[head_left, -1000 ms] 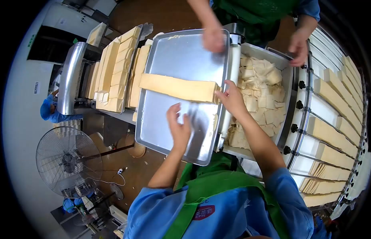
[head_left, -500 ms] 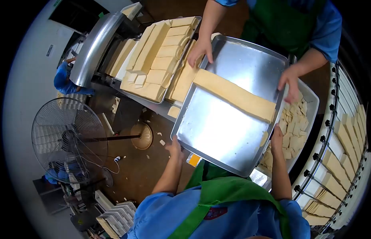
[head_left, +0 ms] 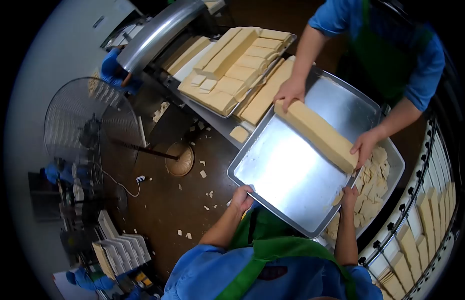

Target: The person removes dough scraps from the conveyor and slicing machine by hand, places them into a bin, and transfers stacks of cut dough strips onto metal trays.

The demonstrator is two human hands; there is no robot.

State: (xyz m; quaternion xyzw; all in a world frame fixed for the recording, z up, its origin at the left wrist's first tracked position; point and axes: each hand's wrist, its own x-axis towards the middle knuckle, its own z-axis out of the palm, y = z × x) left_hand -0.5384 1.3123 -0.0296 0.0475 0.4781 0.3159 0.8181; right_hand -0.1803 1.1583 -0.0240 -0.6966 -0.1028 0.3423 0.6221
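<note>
My left hand (head_left: 241, 199) is closed on the near left corner of a large, shallow metal tray (head_left: 282, 165). On the tray's near right edge, my right hand (head_left: 349, 198) grips the rim, its fingers partly hidden. A long, pale-yellow block (head_left: 317, 135) lies across the tray's middle, or just above it; I cannot tell which. Across from me, a co-worker in a blue shirt and green apron has one hand (head_left: 291, 91) on the block's far left end and the other hand (head_left: 365, 145) at its right end.
Left of the tray, a loaded tray of yellow slabs (head_left: 252, 57) stands by a curved metal machine (head_left: 162, 32). A bin of broken pieces (head_left: 375, 185) sits to the right, beside a conveyor with long strips (head_left: 407, 245). A pedestal fan (head_left: 92, 130) stands left; scraps dot the floor.
The co-worker's hands have moved from the tray's sides onto both ends of the block, which now shows its thick side. My left hand has closed on the tray corner. The whole view has shifted.
</note>
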